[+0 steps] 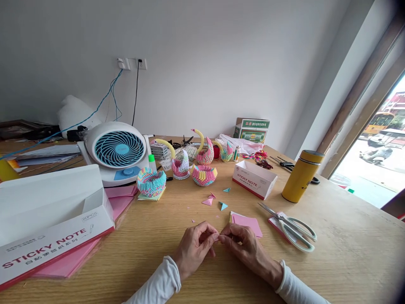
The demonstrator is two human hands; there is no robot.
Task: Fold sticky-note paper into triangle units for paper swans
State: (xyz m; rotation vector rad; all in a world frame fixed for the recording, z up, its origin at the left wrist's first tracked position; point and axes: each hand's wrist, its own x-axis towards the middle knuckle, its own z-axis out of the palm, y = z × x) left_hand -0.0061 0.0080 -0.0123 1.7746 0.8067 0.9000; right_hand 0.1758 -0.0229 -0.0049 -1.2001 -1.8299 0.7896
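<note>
The left hand [196, 247] and right hand [246, 247] meet, thumbs and forefingers pinched together; anything between is indistinct. Square pink paper sheets [248, 223] lie just beyond the right on the brown wooden table [158, 240], near a blue folded-paper triangle [223, 206].

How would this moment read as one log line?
left hand grip: pinched; right hand grip: pinched, meeting left; contents: unclear; nearby: flat pink paper sheets, pale-handled metal scissors
</note>
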